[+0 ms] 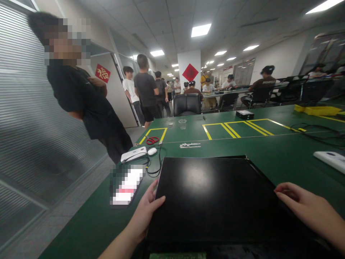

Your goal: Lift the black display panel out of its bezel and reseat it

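Note:
A large flat black panel [212, 198], glossy on top, lies on the green table [242, 144] right in front of me. My left hand [144, 216] grips its left edge, thumb on top and fingers curled under. My right hand [309, 208] rests on the panel's right edge with its fingers bent over the corner. Both hands hold the panel by its sides.
A white power strip [133, 154], a white mouse [152, 151], red scissors [152, 140] and black cables lie to the left. Yellow tape boxes [237, 129] mark the table. A person in black [86, 104] stands at left. A black chair [187, 104] and seated people are behind.

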The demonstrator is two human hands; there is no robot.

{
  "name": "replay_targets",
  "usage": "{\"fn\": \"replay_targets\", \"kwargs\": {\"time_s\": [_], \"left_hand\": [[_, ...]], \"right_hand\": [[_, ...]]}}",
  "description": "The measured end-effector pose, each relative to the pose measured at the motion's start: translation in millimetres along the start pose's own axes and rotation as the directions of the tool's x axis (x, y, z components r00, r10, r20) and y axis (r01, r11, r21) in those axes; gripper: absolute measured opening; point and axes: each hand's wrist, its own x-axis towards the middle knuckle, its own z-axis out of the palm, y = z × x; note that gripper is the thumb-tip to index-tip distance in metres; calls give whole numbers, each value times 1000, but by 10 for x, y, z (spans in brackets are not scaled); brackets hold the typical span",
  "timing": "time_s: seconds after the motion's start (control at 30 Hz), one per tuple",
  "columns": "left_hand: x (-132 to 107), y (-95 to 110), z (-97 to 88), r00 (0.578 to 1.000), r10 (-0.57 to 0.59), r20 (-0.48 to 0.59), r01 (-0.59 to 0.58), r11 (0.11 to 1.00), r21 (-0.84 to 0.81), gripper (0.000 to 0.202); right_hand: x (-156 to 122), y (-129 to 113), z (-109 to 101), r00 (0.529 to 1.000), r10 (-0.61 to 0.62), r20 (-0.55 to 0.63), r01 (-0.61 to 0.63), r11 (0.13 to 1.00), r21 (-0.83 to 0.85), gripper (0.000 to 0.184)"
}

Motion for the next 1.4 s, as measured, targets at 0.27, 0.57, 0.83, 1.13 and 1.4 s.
{"fn": "replay_targets", "kwargs": {"time_s": [0.27, 0.57, 0.83, 1.13, 1.4], "left_hand": [[-18, 30, -12, 1000, 18, -22, -18, 1000, 12, 84], [-63, 206, -78, 973, 226, -43, -195, 907, 374, 62], [5, 182, -158, 959, 281, -36, -203, 771, 604, 58], [35, 121, -159, 965, 262, -13, -181, 702, 689, 55], [99, 45, -203, 969, 244, -23, -138, 620, 773, 71]], "right_hand": [[-48, -95, -56, 999, 40, 20, -40, 999, 6, 45], [-17, -34, -18, 1000, -1, 0, 1, 1000, -3, 43], [-8, -23, -11, 1000, 10, -9, -10, 1000, 5, 44], [-9, -33, -30, 1000, 20, 10, -20, 1000, -10, 44], [-22, -115, -50, 999, 40, 0, -40, 999, 2, 47]]}}
